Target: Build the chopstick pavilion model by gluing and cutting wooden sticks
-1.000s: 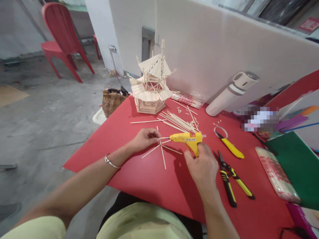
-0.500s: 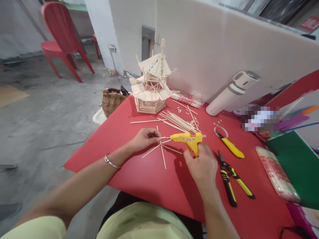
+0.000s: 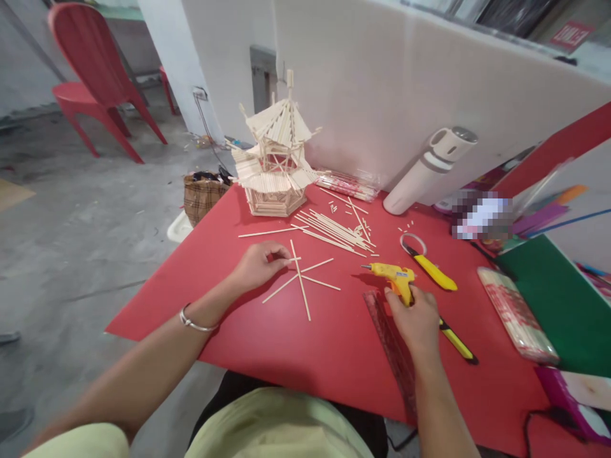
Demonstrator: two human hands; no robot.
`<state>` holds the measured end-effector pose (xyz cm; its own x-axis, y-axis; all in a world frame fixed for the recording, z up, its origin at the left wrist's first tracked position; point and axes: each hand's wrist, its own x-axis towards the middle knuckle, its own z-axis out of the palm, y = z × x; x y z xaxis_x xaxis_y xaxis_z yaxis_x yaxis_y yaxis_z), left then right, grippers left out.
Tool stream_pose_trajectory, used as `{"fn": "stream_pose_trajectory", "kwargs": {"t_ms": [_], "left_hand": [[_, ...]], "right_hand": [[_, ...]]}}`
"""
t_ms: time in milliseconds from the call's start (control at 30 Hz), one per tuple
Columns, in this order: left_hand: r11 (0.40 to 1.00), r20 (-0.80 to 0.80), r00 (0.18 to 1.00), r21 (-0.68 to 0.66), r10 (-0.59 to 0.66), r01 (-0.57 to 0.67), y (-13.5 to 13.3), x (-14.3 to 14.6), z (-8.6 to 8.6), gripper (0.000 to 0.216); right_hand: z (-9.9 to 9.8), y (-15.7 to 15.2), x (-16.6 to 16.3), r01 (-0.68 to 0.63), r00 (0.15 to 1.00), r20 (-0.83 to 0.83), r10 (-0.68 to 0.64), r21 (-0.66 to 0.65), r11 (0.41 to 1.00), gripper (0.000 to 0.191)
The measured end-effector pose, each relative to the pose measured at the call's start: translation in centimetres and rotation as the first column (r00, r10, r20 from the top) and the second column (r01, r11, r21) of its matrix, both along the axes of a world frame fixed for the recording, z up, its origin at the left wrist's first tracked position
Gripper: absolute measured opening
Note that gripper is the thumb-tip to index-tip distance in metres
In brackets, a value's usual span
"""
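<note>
My left hand (image 3: 261, 266) pinches a short stick (image 3: 294, 259) between thumb and fingertips. It is held at the upper arm of a star of thin wooden sticks (image 3: 304, 294) that cross on the red tabletop. My right hand (image 3: 416, 318) grips a yellow hot glue gun (image 3: 396, 275) by its handle, the nozzle pointing left, to the right of the star and apart from it. Beyond the star lies a loose pile of sticks (image 3: 329, 230). A pagoda model built of sticks (image 3: 277, 159) stands at the back left of the table.
Pliers (image 3: 458, 341) lie partly hidden behind my right hand, near a yellow-handled cutter (image 3: 435, 272). A dark red ruler-like strip (image 3: 387, 346) lies beside my right forearm. A white flask (image 3: 429, 170) leans against the wall. Packed sticks (image 3: 518, 315) lie at the right.
My right hand has drawn the glue gun to the right, off the short stick in my left hand. That stick has moved down to the star. The whole view has shifted slightly.
</note>
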<state>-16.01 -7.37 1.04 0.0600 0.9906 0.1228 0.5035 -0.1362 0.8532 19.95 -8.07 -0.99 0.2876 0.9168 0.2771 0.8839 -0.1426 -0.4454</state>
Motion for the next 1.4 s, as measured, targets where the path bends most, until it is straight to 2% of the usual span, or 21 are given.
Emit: {"fn": "stream_pose_trajectory", "kwargs": {"t_ms": [100, 200, 300, 367, 433, 500, 567, 633, 733, 833, 1033, 1400], "left_hand": [[1.0, -0.093, 0.996, 0.017, -0.004, 0.005, -0.3, -0.2, 0.3, 0.016], [1.0, -0.156, 0.988, 0.005, -0.016, 0.017, -0.6, -0.4, 0.6, 0.017], [0.999, -0.19, 0.981, -0.008, -0.042, 0.042, -0.8, -0.5, 0.6, 0.016], [0.997, -0.216, 0.974, -0.003, -0.075, 0.076, -0.8, -0.6, 0.5, 0.016], [0.995, -0.241, 0.966, 0.009, -0.097, 0.102, -0.7, -0.6, 0.2, 0.015], [0.994, -0.259, 0.96, 0.019, -0.102, 0.111, -0.7, -0.6, 0.0, 0.014], [0.994, -0.271, 0.957, 0.018, -0.1, 0.109, -0.7, -0.5, -0.3, 0.013], [0.994, -0.283, 0.954, 0.005, -0.103, 0.109, -0.7, -0.3, -0.4, 0.012], [0.995, -0.304, 0.947, -0.018, -0.103, 0.103, -0.7, -0.1, -0.4, 0.012], [0.995, -0.316, 0.943, -0.036, -0.104, 0.098, -0.8, 0.1, -0.5, 0.012], [0.995, -0.33, 0.939, -0.035, -0.096, 0.089, -0.8, 0.1, -0.7, 0.013], [0.997, -0.357, 0.931, -0.009, -0.078, 0.08, -0.7, 0.3, -1.3, 0.015]], "right_hand": [[-1.8, 0.5, 0.0, -0.062, 0.995, 0.076, 0.061, 0.002, 0.998, 0.056], [-2.5, 0.7, -0.5, -0.103, 0.977, 0.186, 0.105, -0.016, 0.995, 0.06], [-1.5, 0.1, -0.9, -0.105, 0.932, 0.345, 0.108, -0.028, 0.994, 0.065], [-0.3, -0.9, -1.7, -0.115, 0.908, 0.407, 0.099, 0.014, 0.993, 0.065], [0.8, -2.3, -3.4, -0.192, 0.923, 0.358, 0.143, 0.107, 0.975, 0.056], [1.3, -3.7, -6.0, -0.345, 0.929, 0.206, 0.306, 0.185, 0.92, 0.039], [1.1, -4.8, -8.9, -0.492, 0.87, 0.054, 0.49, 0.169, 0.854, 0.027], [0.4, -5.4, -11.4, -0.562, 0.819, -0.051, 0.571, 0.131, 0.817, 0.023], [-0.7, -5.5, -13.4, -0.572, 0.806, -0.111, 0.582, 0.107, 0.813, 0.022], [-1.2, -5.3, -13.8, -0.576, 0.806, -0.087, 0.585, 0.104, 0.811, 0.021], [-1.3, -5.3, -13.6, -0.595, 0.801, 0.028, 0.597, 0.143, 0.791, 0.022], [-1.7, -5.3, -13.7, -0.608, 0.794, 0.103, 0.6, 0.151, 0.779, 0.02]]}}
